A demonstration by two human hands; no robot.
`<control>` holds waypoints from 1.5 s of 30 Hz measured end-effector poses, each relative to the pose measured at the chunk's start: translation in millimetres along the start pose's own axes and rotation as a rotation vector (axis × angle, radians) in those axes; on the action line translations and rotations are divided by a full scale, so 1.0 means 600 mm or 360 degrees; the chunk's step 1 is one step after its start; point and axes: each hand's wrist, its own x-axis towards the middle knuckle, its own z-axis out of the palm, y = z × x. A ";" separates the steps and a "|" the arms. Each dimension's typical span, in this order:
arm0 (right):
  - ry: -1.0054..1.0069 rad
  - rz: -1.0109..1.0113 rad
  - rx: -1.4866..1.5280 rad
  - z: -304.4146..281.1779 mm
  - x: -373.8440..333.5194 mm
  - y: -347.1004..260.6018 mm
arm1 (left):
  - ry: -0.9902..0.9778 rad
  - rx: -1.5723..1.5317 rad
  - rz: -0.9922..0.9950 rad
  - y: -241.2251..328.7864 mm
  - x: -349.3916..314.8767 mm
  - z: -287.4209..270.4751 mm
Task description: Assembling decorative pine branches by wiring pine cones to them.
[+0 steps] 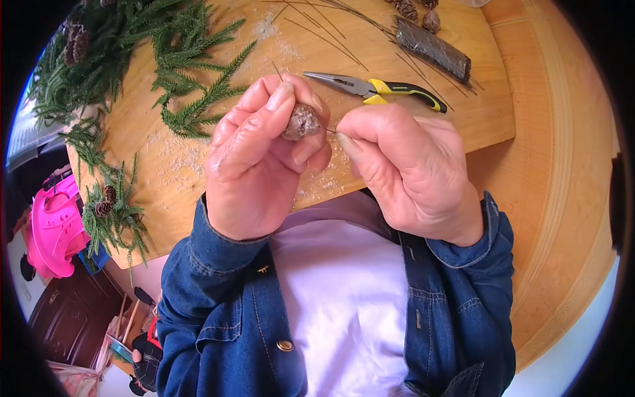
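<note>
My left hand point(250, 155) is closed around a small brown pine cone point(302, 124), with its rough, pale-flecked base turned up. A thin wire point(276, 70) sticks up past the left thumb and forefinger. On the other side of the cone, my right hand point(413, 169) pinches a thin wire end point(331, 130) between thumb and forefinger. Whether both ends belong to one wire is hidden by the cone and fingers. Just beyond the hands lie needle-nose pliers point(377, 88) with yellow and black handles.
Green artificial pine garland point(192, 92) with cones covers the table's left side. Loose wires point(324, 33) and a dark wrapped bundle point(433, 47) lie at the back, near more pine cones point(405, 9). White crumbs dot the wooden tabletop point(476, 112). A pink plastic object point(54, 228) stands beyond the left edge.
</note>
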 end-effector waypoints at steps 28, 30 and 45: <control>-0.1221 0.0100 -0.0615 -0.083 0.033 -0.027 | -0.0657 0.2813 0.0879 -0.023 0.003 0.013; -0.1057 0.0273 -0.0300 -0.094 0.033 -0.018 | -0.0530 0.2599 0.0750 -0.017 -0.005 0.010; -0.0071 0.0631 0.0938 0.018 0.003 0.007 | -0.0549 0.2334 0.0759 0.013 -0.031 0.002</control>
